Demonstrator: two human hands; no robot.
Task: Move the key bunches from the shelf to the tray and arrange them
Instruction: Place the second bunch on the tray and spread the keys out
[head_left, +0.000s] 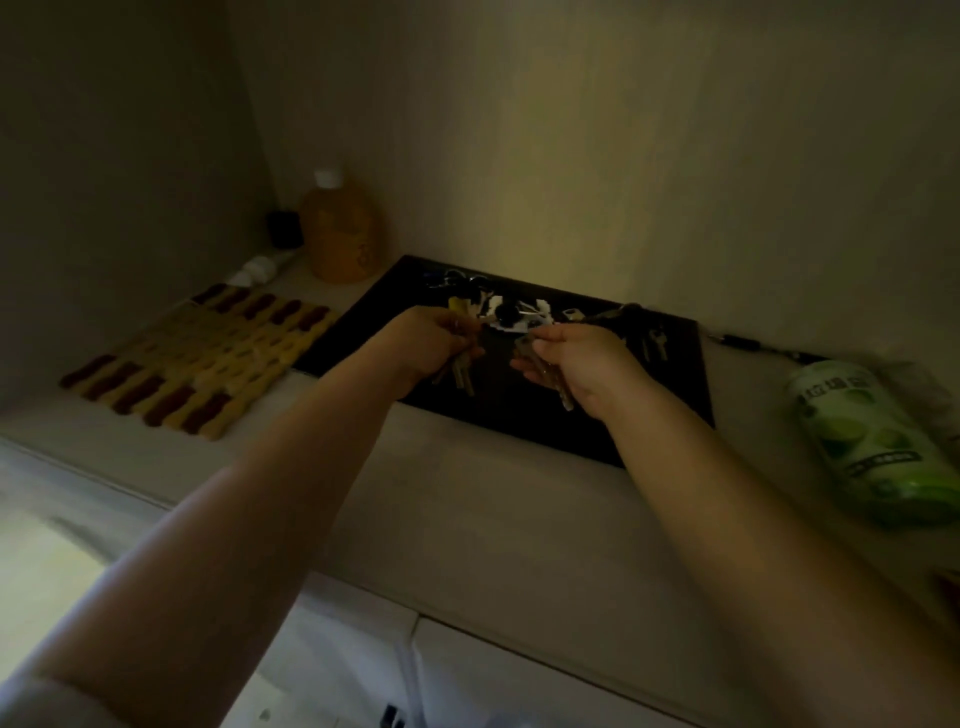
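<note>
Both hands hover over what I take for the shelf (467, 499): my left hand (415, 345) is closed round a bunch of brass keys (462, 374), and my right hand (587, 364) pinches a second bunch of keys (545, 369). Under them lies the dark tray (670, 379), with more key bunches (498, 312) already heaped along its far edge, one near the right rim (644, 332). Light is poor, and I judge the main risk is tangling: dangling keys could snag the heap as I set them down. A loose pinch might drop the right bunch short of the tray, onto the shelf.
</note>
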